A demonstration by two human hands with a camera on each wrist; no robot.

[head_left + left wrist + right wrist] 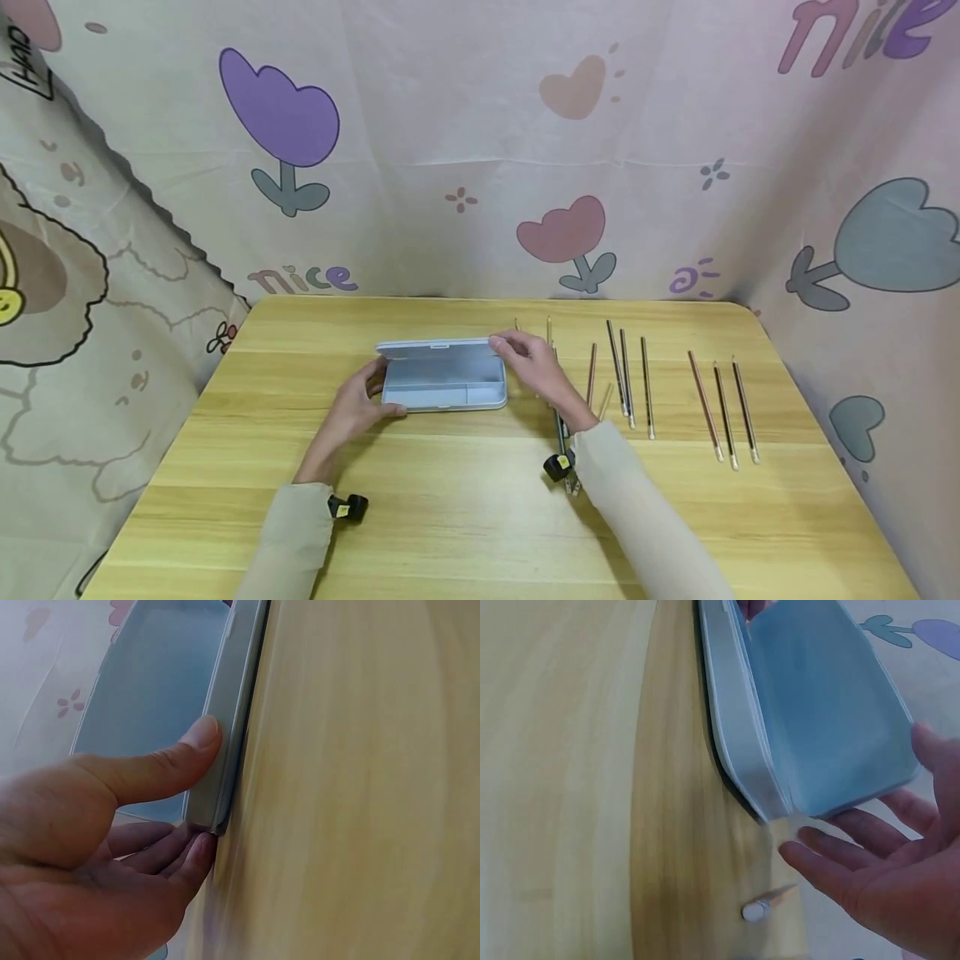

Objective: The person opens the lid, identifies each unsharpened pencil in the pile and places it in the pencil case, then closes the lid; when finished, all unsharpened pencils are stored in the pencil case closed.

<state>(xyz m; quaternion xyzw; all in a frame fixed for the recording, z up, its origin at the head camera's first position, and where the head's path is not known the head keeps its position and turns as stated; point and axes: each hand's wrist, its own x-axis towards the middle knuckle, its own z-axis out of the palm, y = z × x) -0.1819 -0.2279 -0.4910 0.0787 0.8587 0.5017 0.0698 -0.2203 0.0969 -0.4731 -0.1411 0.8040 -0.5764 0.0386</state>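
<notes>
A light blue pencil case (pixel 423 398) stands on the table with its lid (pixel 438 352) tilted up at the back. Inside, low dividers mark off a long rear compartment and two smaller front ones; nothing lies in them. My left hand (pixel 352 406) grips the case's left end, thumb (pixel 201 733) on the front wall and fingers round the corner. At the lid's right corner, my right hand (pixel 534 367) pinches the edge, its thumb (pixel 928 746) on one side and fingers behind. Several pencils (pixel 561 429) lie partly hidden under the right hand and forearm.
Right of the case, several dark pencils (pixel 647 387) lie lengthwise on the wooden table (pixel 450 517). Farther right is a group of three pencils (pixel 724 414). A printed cloth (pixel 420 108) hangs behind the table's back edge and along both sides.
</notes>
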